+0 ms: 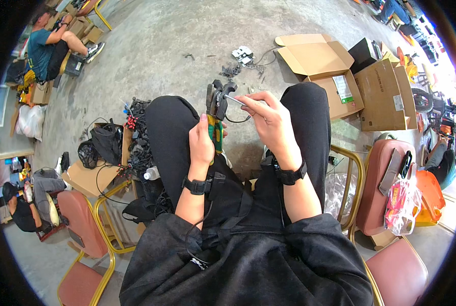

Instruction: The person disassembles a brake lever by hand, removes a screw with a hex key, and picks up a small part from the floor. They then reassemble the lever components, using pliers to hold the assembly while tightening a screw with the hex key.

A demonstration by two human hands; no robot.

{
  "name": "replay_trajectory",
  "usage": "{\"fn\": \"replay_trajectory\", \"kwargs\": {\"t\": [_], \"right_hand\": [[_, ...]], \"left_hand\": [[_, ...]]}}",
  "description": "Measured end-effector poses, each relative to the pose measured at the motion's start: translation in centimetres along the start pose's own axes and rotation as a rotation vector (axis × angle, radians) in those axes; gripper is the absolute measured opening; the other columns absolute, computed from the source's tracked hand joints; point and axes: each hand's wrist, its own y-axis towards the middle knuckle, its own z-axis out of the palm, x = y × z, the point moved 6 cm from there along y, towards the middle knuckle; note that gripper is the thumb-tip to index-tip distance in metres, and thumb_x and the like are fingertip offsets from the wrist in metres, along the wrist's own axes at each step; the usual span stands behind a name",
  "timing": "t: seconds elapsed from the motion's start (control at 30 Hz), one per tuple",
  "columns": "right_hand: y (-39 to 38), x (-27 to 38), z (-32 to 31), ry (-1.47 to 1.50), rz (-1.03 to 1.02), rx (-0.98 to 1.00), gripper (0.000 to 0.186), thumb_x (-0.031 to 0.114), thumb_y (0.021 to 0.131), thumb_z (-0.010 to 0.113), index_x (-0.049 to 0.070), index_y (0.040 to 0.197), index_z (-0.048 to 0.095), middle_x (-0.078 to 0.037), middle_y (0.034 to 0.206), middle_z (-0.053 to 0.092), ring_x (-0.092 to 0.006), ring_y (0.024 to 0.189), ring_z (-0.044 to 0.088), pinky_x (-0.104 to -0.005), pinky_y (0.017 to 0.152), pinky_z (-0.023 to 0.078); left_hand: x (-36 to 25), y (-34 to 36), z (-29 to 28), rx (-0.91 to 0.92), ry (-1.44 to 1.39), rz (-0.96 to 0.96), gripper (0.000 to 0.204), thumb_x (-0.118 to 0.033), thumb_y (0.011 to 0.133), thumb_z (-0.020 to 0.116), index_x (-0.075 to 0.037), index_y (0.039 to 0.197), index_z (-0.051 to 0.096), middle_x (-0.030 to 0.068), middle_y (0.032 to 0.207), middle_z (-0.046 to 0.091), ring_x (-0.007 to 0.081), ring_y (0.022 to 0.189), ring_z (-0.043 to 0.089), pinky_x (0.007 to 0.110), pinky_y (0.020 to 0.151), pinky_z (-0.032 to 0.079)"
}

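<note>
My left hand (pixel 201 143) grips pliers with green and yellow handles (pixel 215 130), held upright between my knees. A dark part (pixel 219 94) sits at their top end; whether the jaws clamp it I cannot tell. My right hand (pixel 266 120) is closed on a thin silver rod (pixel 236 101), whose far end meets the dark part. A black cord loops below the rod near my right fingers.
Open cardboard boxes (pixel 314 58) lie ahead right, near metal pieces (pixel 243 55) on the floor. A tangled black pile (pixel 136 137) is left of me. Chairs (pixel 391 265) flank me. People work at upper left (pixel 47 56), lower left (pixel 23 211) and right.
</note>
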Motion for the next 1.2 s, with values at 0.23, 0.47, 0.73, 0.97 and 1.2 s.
{"fn": "replay_trajectory", "kwargs": {"t": [0.23,0.47,0.73,0.97,1.2], "right_hand": [[-0.3,-0.6,0.4,-0.032,0.016,0.017,0.031,0.001,0.077,0.061,0.012,0.105,0.067,-0.009,0.090,0.058,-0.0283,0.086,0.057,-0.0344,0.076,0.046],[0.1,0.6,-0.1,-0.310,-0.167,0.026,0.034,-0.001,0.073,0.060,0.014,0.103,0.067,-0.007,0.089,0.057,-0.0278,0.090,0.057,-0.0358,0.081,0.044],[0.1,-0.3,-0.3,0.033,0.011,0.078,0.026,0.002,0.080,0.060,0.012,0.102,0.067,-0.009,0.086,0.060,-0.0271,0.086,0.060,-0.0329,0.082,0.048],[-1.0,-1.8,2.3,0.789,0.565,0.182,0.024,0.016,0.092,0.055,-0.001,0.109,0.059,-0.007,0.077,0.062,-0.0215,0.078,0.066,-0.0294,0.072,0.053],[-1.4,-1.3,2.7,1.192,0.844,0.332,0.032,0.023,0.097,0.046,-0.003,0.112,0.054,-0.008,0.076,0.061,-0.0213,0.068,0.066,-0.0300,0.060,0.056]], "left_hand": [[-0.1,-0.1,0.0,-0.005,0.017,-0.004,0.051,-0.038,0.100,0.032,0.002,0.088,0.062,0.0081,0.076,0.064,0.0147,0.063,0.062,0.027,0.061,0.049],[0.1,0.0,-0.1,0.015,0.045,-0.012,0.051,-0.038,0.100,0.032,0.002,0.089,0.062,0.0080,0.076,0.064,0.0144,0.064,0.062,0.027,0.061,0.049],[-1.0,-0.6,0.1,0.004,0.198,0.186,0.048,-0.031,0.100,0.030,0.004,0.089,0.061,0.0099,0.078,0.065,0.0153,0.067,0.062,0.028,0.063,0.048],[-1.3,-0.7,-0.2,-0.031,0.206,0.284,0.043,-0.031,0.099,0.032,0.004,0.093,0.058,0.0082,0.076,0.061,0.0154,0.070,0.058,0.028,0.067,0.045],[-2.0,-0.9,-0.2,-0.100,0.319,0.419,0.040,-0.031,0.098,0.034,0.003,0.100,0.056,0.0094,0.082,0.060,0.0155,0.074,0.057,0.028,0.068,0.044]]}}
